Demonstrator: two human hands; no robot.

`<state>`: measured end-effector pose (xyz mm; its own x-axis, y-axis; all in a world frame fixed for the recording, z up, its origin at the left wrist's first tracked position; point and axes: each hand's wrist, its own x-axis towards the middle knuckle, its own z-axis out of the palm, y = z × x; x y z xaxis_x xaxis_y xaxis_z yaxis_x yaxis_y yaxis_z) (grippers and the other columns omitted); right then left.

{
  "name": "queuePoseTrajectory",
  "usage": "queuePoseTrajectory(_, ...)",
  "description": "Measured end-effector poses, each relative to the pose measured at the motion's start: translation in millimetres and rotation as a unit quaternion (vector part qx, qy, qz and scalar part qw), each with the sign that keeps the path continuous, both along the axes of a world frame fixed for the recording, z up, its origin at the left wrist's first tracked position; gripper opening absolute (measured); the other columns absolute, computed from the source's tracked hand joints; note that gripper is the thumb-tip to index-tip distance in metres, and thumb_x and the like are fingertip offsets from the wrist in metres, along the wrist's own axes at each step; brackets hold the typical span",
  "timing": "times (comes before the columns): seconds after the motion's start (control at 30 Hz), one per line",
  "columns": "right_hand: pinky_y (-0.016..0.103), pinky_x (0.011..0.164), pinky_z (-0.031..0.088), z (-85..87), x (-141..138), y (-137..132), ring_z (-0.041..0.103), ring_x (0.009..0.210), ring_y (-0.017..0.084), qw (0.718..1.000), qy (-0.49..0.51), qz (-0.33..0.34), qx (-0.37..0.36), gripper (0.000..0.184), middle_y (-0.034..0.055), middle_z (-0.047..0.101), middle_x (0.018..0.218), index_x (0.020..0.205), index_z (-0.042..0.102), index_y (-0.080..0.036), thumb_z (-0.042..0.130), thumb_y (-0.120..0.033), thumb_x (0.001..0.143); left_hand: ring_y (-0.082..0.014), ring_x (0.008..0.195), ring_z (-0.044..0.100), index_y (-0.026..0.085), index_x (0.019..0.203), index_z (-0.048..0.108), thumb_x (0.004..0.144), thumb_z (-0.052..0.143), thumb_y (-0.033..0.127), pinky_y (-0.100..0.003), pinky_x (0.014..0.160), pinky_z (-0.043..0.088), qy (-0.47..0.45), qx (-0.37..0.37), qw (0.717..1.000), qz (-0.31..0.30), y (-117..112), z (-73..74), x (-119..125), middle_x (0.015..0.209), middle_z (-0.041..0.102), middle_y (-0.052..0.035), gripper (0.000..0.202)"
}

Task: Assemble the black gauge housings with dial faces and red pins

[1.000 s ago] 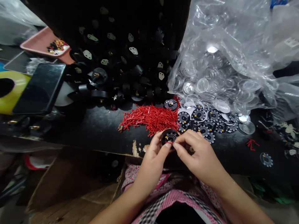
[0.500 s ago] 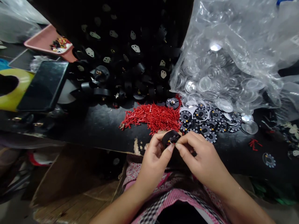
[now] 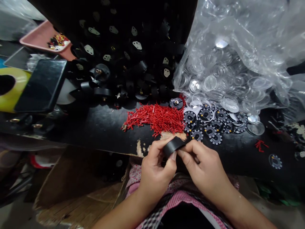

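Observation:
Between my two hands is a small round black gauge housing point(image 3: 173, 147), tilted so its smooth side wall faces up and its dial is turned out of sight. My left hand point(image 3: 157, 165) grips it with thumb and fingers at its left. My right hand point(image 3: 202, 162) pinches at its right edge; whether a small part is also between those fingertips is hidden. Just beyond lies a heap of red pointer needles point(image 3: 154, 119). Printed black dial discs point(image 3: 216, 124) with white scales lie to the right of the heap.
A clear plastic bag point(image 3: 238, 38) spills round transparent lenses point(image 3: 211, 83). Many black housings point(image 3: 102, 92) fill the dark area behind. At left are a phone point(image 3: 41, 86), a yellow tape roll point(image 3: 22, 86) and a pink tray point(image 3: 39, 33). One loose dial point(image 3: 275, 161) lies at right.
The housing has been tipped over in my hands: its dial face showed before, and now the side wall shows. My hands stay close together, slightly lower.

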<state>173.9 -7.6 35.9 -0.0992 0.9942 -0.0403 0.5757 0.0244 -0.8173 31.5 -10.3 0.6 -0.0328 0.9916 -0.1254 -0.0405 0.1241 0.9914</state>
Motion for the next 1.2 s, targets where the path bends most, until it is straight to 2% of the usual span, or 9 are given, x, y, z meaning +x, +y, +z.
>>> queuePoseTrajectory(0.13,0.028,0.061,0.037,2.3,5.0,8.6,0.049,0.058,0.013,0.999,-0.035,0.027,0.01,0.028,-0.0034,0.053,0.06,0.064,0.049,-0.021,0.058,-0.019,0.089,-0.022,0.106,0.067,0.029,0.104,0.07,0.085,0.067,0.022,-0.036,0.097,0.052,-0.084,-0.095,0.991,-0.05,9.0,1.1,-1.5,0.111,0.072,-0.0018,0.02)
queuePoseTrajectory(0.23,0.03,0.069,0.038,1.8,9.4,16.1,0.054,0.067,0.015,0.992,-0.071,0.064,0.08,0.011,0.0002,0.06,0.071,0.082,0.062,-0.019,0.055,-0.017,0.091,-0.0237,0.121,0.061,0.032,0.118,0.066,0.087,0.067,0.026,-0.037,0.103,0.049,-0.167,-0.172,0.968,-0.074,12.6,-1.7,-4.9,0.126,0.068,-0.0019,0.032)
queuePoseTrajectory(0.33,0.033,0.072,0.035,-3.8,10.7,22.1,0.056,0.073,0.018,0.973,-0.149,0.102,0.141,0.013,0.0042,0.065,0.08,0.095,0.065,-0.015,0.052,-0.016,0.094,-0.0224,0.136,0.048,0.035,0.129,0.061,0.087,0.067,0.028,-0.035,0.113,0.039,-0.147,-0.181,0.968,-0.088,10.6,-7.1,-9.3,0.141,0.058,0.0005,0.043)
queuePoseTrajectory(0.5,0.034,0.069,0.032,-11.9,4.7,26.8,0.05,0.07,0.019,0.943,-0.224,0.132,0.208,0.02,0.0036,0.06,0.071,0.078,0.062,-0.015,0.047,-0.015,0.092,-0.0276,0.141,0.041,0.029,0.131,0.062,0.088,0.063,0.047,-0.043,0.115,0.037,-0.136,-0.236,0.959,-0.075,7.3,-9.3,-5.1,0.147,0.053,-0.002,0.046)
queuePoseTrajectory(0.6,0.033,0.069,0.033,-7.9,0.8,26.2,0.05,0.068,0.017,0.956,-0.211,0.094,0.181,0.019,0.0018,0.058,0.07,0.074,0.058,-0.016,0.048,-0.013,0.09,-0.0339,0.132,0.051,0.023,0.125,0.066,0.084,0.064,0.056,-0.046,0.105,0.048,-0.181,-0.297,0.937,-0.021,7.2,-8.2,2.4,0.139,0.06,-0.0086,0.053)
queuePoseTrajectory(0.83,0.029,0.075,0.043,4.6,30.7,57.2,0.061,0.076,0.015,0.989,-0.105,0.095,0.037,0.013,-0.0005,0.068,0.082,0.086,0.065,-0.021,0.055,-0.023,0.094,-0.0289,0.136,0.047,0.031,0.128,0.063,0.089,0.063,0.046,-0.046,0.11,0.044,-0.171,-0.204,0.962,-0.057,10.8,-20.0,1.5,0.143,0.057,-0.0023,0.042)
queuePoseTrajectory(0.93,0.043,0.088,0.045,-6.6,47.7,93.4,0.061,0.102,0.029,0.965,-0.246,-0.023,0.089,0.026,0.0131,0.065,0.112,0.112,0.065,-0.016,0.059,-0.031,0.092,-0.0305,0.13,0.054,0.026,0.127,0.063,0.09,0.06,0.046,-0.049,0.105,0.05,-0.244,-0.218,0.944,-0.03,14.0,-21.6,3.7,0.137,0.062,-0.0063,0.042)
queuePoseTrajectory(1.0,0.053,0.091,0.043,-15.6,54.3,113.0,0.057,0.111,0.037,0.938,-0.335,-0.035,0.084,0.039,0.0191,0.059,0.123,0.121,0.061,-0.013,0.064,-0.032,0.087,-0.0309,0.128,0.056,0.024,0.124,0.064,0.088,0.065,0.044,-0.048,0.103,0.051,-0.262,-0.232,0.937,-0.023,15.4,-20.4,6.1,0.136,0.063,-0.0074,0.042)
queuePoseTrajectory(1.2,0.04,0.079,0.051,-22.5,60.4,112.3,0.063,0.085,0.024,0.972,-0.207,-0.065,0.089,0.029,0.0089,0.064,0.093,0.114,0.058,-0.013,0.06,-0.018,0.085,-0.0288,0.117,0.064,0.019,0.118,0.065,0.089,0.064,0.041,-0.045,0.099,0.054,-0.307,-0.251,0.918,-0.021,19.3,-13.3,6.2,0.121,0.071,-0.0088,0.037)
